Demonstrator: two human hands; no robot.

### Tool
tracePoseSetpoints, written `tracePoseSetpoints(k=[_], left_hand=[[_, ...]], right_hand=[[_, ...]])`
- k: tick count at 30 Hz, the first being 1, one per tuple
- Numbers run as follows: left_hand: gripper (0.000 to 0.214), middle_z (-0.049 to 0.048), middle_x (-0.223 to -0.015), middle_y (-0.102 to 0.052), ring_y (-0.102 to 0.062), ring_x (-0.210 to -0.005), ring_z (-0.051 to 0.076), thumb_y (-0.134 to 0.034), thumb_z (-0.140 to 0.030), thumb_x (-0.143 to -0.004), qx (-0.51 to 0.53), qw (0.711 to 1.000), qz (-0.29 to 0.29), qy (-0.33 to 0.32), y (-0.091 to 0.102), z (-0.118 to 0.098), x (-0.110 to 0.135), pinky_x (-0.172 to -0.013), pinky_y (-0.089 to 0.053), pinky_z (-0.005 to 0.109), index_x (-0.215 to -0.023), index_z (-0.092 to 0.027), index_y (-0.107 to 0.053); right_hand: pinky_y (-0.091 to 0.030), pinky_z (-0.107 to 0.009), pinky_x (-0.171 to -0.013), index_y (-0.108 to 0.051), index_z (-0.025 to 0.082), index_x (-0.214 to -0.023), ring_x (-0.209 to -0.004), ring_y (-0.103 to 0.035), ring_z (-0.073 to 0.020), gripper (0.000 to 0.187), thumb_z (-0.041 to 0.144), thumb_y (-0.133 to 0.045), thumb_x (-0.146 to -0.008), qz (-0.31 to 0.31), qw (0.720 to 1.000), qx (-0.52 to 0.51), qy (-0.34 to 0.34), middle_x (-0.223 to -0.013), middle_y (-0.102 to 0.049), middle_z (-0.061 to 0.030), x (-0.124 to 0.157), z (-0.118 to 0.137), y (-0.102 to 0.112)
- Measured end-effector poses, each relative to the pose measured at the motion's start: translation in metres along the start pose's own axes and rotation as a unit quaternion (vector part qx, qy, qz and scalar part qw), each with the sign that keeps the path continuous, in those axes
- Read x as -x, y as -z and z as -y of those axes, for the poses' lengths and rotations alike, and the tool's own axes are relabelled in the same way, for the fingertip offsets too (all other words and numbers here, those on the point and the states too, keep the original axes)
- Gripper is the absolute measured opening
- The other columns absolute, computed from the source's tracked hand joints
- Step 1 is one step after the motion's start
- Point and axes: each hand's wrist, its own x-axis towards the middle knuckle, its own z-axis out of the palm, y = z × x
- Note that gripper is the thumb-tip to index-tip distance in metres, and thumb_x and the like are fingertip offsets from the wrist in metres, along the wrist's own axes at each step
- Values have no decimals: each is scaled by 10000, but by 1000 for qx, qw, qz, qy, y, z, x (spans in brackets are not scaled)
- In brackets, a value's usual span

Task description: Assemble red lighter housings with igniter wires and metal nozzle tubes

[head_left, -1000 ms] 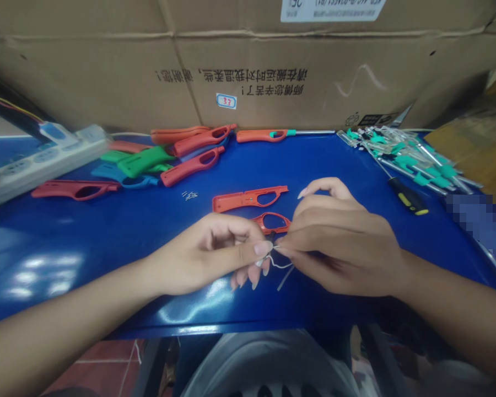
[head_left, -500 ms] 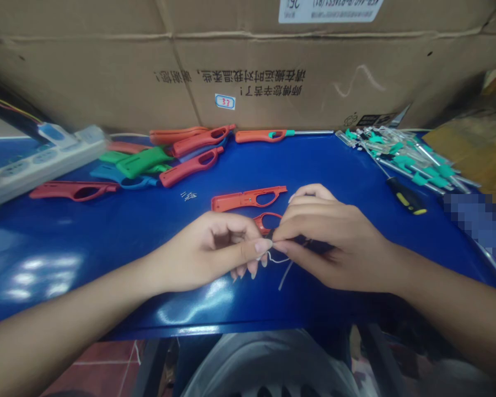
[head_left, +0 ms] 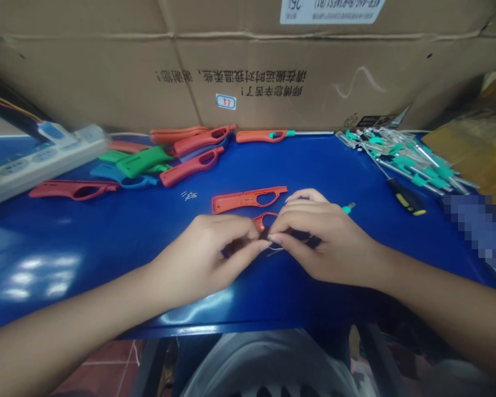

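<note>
My left hand and my right hand meet over the blue table, thumbs and forefingers pinched on a small dark part. Its exact kind is hidden by the fingertips. A thin white wire trails under my right fingers. Just beyond the hands lies an orange-red half of a lighter shell, inner side up. Another orange-red shell piece shows partly between my hands. A teal tip sticks out behind my right hand.
Red, green and blue lighter shells lie at the back left near a white power strip. Tiny metal pins are scattered nearby. An orange lighter lies by the cardboard box. At right are teal-and-metal lighter inserts and a screwdriver.
My left fingers have curled in and now pinch the dark part with the right. The white wire has swung up closer to my right hand. The teal tip has come into view.
</note>
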Motion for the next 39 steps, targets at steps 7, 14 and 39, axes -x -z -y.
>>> tracePoseSetpoints(k=[7, 14, 39], left_hand=[[364, -3, -671, -648, -590, -581, 100, -537, -425, -1023, 186, 976, 24, 108, 2, -1, -4, -568, -483, 188, -832, -155, -687], [251, -37, -582, -605, -558, -509, 75, -654, -351, -954, 291, 946, 10, 143, 3, -1, -11, -509, -487, 152, -810, -151, -701], [218, -38, -601, -577, -516, -513, 49, -751, -339, -899, 444, 869, 63, 208, 3, 10, -11, -468, -459, 119, -788, -153, -726]], right_hand=[[-424, -326, -838, -656, 210, -845, -796, -625, -143, 130, 176, -609, -962, -13, 997, -53, -62, -811, -720, 12, -3, 2, 4], [-423, -326, -831, -643, 208, -827, -750, -612, -134, 119, 200, -646, -946, -35, 998, -27, -51, -772, -696, 27, -3, 2, 3], [-388, -345, -954, -658, 197, -857, -803, -625, -113, 117, 164, -646, -969, -21, 999, -47, 10, -798, -703, 40, -1, 0, 4]])
